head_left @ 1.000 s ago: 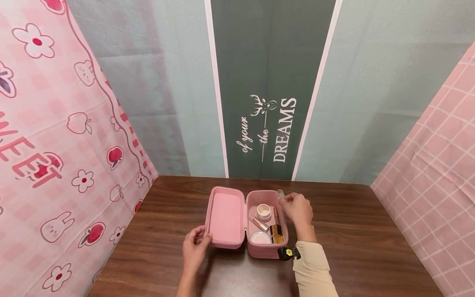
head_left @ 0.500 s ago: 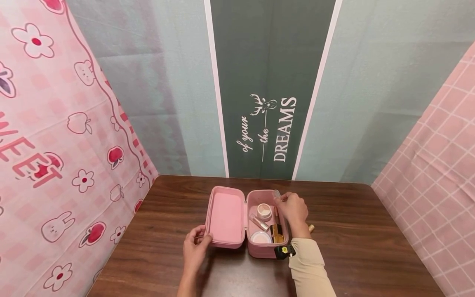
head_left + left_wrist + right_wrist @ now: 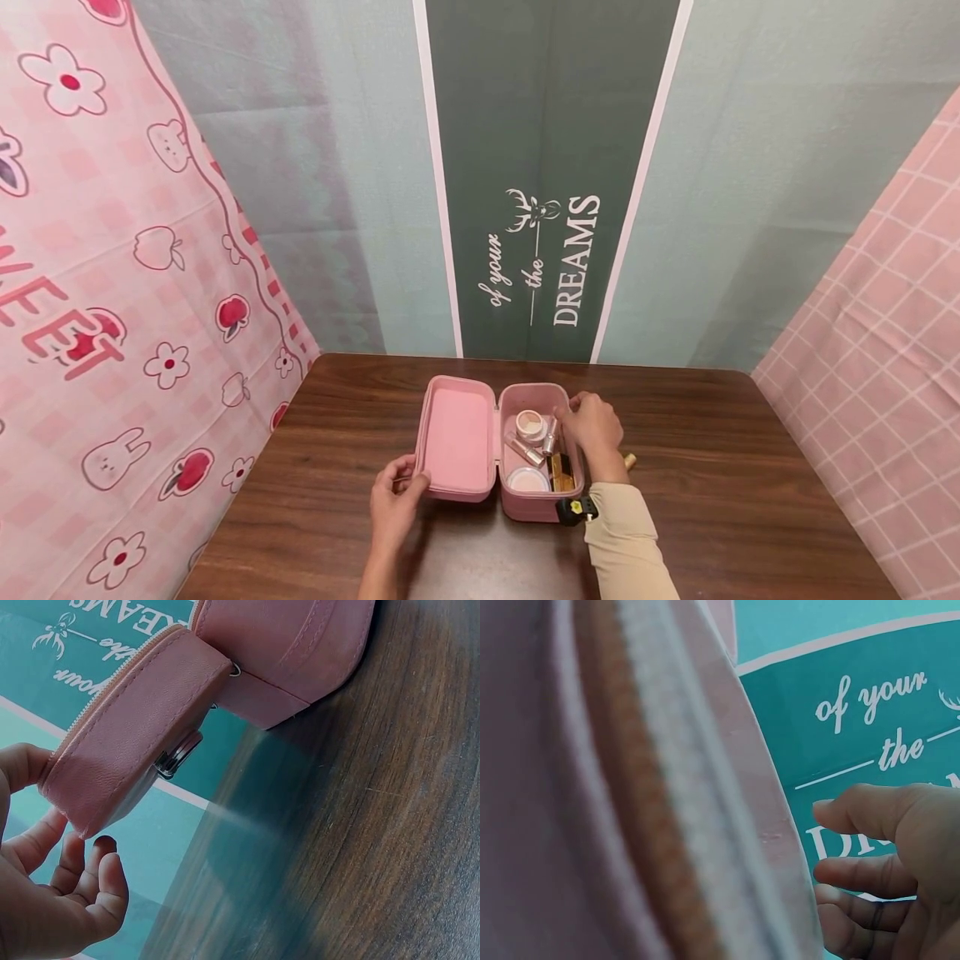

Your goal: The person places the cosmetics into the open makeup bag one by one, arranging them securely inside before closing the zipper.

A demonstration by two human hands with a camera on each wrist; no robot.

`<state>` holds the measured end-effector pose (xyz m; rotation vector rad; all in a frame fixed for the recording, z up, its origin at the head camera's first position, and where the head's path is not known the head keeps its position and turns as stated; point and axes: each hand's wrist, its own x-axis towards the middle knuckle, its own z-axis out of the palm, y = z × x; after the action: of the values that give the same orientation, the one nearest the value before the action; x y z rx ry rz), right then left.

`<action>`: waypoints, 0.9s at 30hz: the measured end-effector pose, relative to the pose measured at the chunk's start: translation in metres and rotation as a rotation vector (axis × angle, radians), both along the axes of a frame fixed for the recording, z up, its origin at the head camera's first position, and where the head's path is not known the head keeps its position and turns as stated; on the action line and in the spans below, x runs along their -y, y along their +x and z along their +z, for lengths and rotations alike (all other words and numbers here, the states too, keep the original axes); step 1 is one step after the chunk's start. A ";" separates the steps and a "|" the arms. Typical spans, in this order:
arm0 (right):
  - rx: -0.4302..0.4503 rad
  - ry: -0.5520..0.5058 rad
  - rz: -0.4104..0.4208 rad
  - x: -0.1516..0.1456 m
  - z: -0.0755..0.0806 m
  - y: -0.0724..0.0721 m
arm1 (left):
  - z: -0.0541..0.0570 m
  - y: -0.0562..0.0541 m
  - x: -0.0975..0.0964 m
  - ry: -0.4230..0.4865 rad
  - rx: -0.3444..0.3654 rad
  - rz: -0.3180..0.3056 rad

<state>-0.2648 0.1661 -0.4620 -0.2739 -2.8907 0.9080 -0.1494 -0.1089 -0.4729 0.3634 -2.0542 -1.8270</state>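
A pink makeup case (image 3: 531, 507) stands unfolded on the table, its lid (image 3: 460, 437) swung out to the left. My left hand (image 3: 395, 504) pinches the lid's near left corner, thumb above and a finger below, as the left wrist view shows. At the case's far right rim is my right hand (image 3: 594, 421). In the right wrist view its thumb and fingers are apart with nothing between them. Inside the case lie a round palette jar (image 3: 530, 426), a lipstick-like tube (image 3: 525, 451), a slim silvery-pink tube (image 3: 551, 436), a round white compact (image 3: 528, 480) and a black-and-gold item (image 3: 561, 473).
A small gold cylinder (image 3: 630, 460) lies on the wooden table (image 3: 712, 483) right of the case, partly behind my right wrist. Printed cloth hangs behind the table and along both sides.
My right hand first moved left over the case with a small clear-ended tube, then let it go inside. The palette jar shifted slightly left. My left hand kept its place on the lid.
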 end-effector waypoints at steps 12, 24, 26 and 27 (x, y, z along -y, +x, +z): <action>0.100 0.069 0.406 -0.003 0.018 0.011 | -0.003 -0.001 0.002 0.016 0.003 -0.008; 0.040 0.097 0.396 -0.014 0.015 0.028 | 0.001 -0.001 0.000 0.002 0.024 -0.018; 0.015 0.121 0.388 -0.018 0.014 0.032 | 0.003 0.000 0.000 0.002 0.026 -0.015; 0.003 0.132 0.384 -0.020 0.013 0.034 | 0.004 0.000 0.000 0.000 0.027 -0.013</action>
<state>-0.2305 0.1861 -0.4490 0.3010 -3.0430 0.7527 -0.1491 -0.1088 -0.4688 0.3777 -2.0786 -1.8393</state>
